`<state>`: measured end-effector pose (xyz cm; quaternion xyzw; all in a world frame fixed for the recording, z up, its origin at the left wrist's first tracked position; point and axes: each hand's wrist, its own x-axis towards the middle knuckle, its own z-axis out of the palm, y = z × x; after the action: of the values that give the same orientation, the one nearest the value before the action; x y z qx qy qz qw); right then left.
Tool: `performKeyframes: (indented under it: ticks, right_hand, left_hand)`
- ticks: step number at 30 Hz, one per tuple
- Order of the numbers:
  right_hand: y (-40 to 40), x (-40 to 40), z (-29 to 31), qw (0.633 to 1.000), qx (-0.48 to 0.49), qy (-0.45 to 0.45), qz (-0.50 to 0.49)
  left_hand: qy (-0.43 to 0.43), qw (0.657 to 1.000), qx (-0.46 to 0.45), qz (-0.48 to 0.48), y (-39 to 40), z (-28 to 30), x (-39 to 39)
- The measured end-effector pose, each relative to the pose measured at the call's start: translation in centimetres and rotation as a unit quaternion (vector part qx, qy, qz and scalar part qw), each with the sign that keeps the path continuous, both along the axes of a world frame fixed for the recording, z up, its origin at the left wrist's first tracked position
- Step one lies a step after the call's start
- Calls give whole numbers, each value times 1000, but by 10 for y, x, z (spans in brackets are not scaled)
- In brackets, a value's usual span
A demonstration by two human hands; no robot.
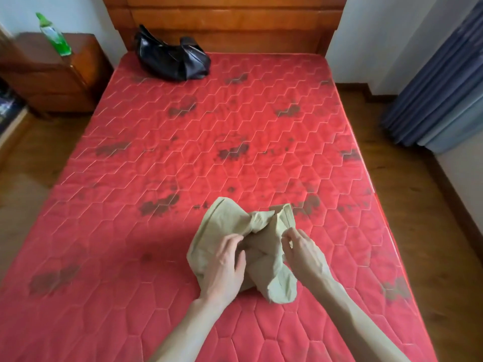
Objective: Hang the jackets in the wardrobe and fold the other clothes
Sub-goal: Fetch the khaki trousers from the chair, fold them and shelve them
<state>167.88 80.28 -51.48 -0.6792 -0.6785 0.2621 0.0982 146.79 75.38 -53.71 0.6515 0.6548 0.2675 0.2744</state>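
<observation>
Nearest, two bare forearms reaching in from the lower edge toward a crumpled khaki garment (230,231) lying on the near half of the bed (156,158), a little right of centre. Left hand (224,265) laid on the garment's left side, fingers curled and pinching a fold of cloth near the bunched middle. Right hand (300,246) just beside it on the right, thumb and forefinger pinching the garment's right edge, other fingers loosely bent. Garment twisted at the centre, one broad flap spread toward the far left, a stitched hem or band standing up at the far right, a rounded lobe hanging toward the near edge between the two wrists. Under it, a red quilted mattress cover with a hexagon stitch pattern and dark blotches scattered across. Further back, well apart from the garment, a shiny black bag (172,58) slumped near the wooden headboard (235,22) on the left side. Beyond the bed's left corner, a dark wooden nightstand (52,74) carrying a green bottle (53,35). Blue curtains (439,82) along the far right, wooden floor (418,205) on both sides
</observation>
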Motion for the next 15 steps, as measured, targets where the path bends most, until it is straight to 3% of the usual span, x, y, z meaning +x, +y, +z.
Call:
performKeyframes:
  ticks: [9,12,15]
  right_hand:
    - [-68,-23,-124,996,82,21,-19]
    - [-86,-26,-154,983,182,16,-21]
    - [-102,-28,-168,950,307,-2,50]
  left_hand:
    - [104,993,-60,-20,-49,-140,-32]
    - [163,982,-83,-47,-61,-173,-34]
    - [220,969,-74,-80,-68,-198,-32]
